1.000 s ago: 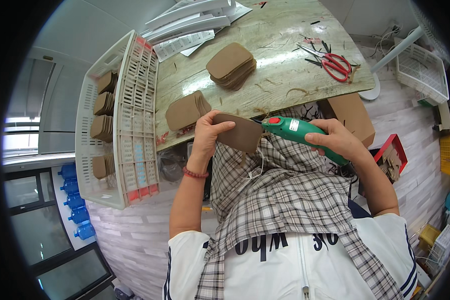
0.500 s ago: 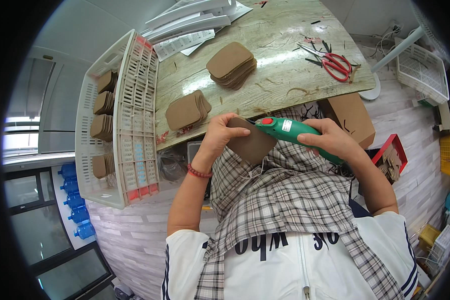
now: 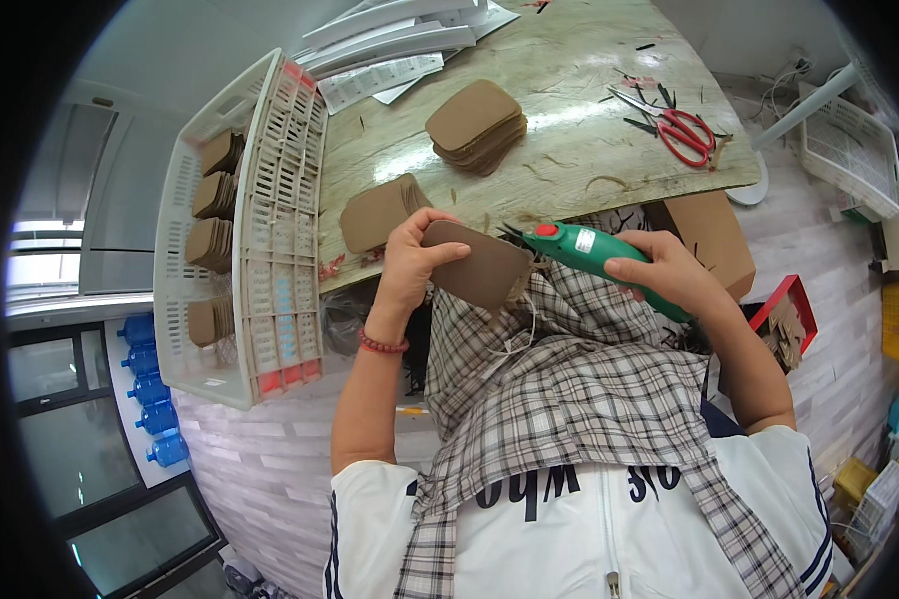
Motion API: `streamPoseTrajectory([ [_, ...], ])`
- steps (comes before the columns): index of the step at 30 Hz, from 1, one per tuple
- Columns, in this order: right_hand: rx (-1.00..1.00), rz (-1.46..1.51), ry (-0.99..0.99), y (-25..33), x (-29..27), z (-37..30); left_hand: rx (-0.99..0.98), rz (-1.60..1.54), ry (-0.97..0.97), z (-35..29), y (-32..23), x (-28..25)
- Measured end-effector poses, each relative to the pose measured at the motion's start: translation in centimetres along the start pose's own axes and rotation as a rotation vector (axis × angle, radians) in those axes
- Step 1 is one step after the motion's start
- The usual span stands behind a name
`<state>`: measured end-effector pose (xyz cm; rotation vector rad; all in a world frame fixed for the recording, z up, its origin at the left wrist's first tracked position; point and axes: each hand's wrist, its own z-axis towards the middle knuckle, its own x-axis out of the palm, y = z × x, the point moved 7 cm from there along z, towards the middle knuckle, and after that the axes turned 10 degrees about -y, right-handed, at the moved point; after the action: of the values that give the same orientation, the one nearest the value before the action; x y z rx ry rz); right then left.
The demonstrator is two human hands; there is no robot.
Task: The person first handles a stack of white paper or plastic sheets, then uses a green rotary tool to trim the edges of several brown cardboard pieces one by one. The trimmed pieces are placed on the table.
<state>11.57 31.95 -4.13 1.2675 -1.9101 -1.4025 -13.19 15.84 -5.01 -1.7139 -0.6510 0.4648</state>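
My left hand (image 3: pixel 407 275) pinches a flat brown rounded piece (image 3: pixel 481 268), thumb on top, over my checked apron. A loose fringe hangs at its right corner. My right hand (image 3: pixel 675 274) is wrapped round green electric scissors (image 3: pixel 601 254) with a red button. Their dark blades point left, just right of the brown piece and apart from it. Beyond my left hand, a low stack of similar brown pieces (image 3: pixel 373 216) lies at the table's near edge. Farther back sits a taller stack (image 3: pixel 473 112). I cannot make out what material they are.
Red-handled scissors (image 3: pixel 685 138) lie among dark scraps on the table (image 3: pixel 579 110). Paper sheets (image 3: pixel 390 50) cover its far left. A white slatted crate (image 3: pixel 282 230) with brown stacks stands left. A cardboard box (image 3: pixel 714 240) and a red box of scraps (image 3: pixel 798 302) are at right.
My left hand has moved left with the brown piece and turned it, so it is now apart from the blades. The electric scissors have shifted slightly right.
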Motion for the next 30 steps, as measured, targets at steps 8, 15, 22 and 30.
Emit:
streamPoseTrajectory([
  [8, -0.006, 0.019, 0.027, 0.8, 1.4, -0.4, 0.017, -0.041, -0.050, 0.2, 0.9, -1.9],
  [15, -0.001, 0.084, -0.092, -0.2, 1.2, 0.1, 0.162, -0.161, -0.417, 3.7, 0.2, -14.0],
  [22, -0.011, 0.083, -0.146, -1.7, -0.3, 0.0, 0.610, 1.238, -0.804, 6.5, -0.9, -15.0],
  [30, -0.033, 0.084, -0.190, -2.1, -0.3, 0.1, 0.711, 1.355, -0.474, 15.5, -2.2, -1.4],
])
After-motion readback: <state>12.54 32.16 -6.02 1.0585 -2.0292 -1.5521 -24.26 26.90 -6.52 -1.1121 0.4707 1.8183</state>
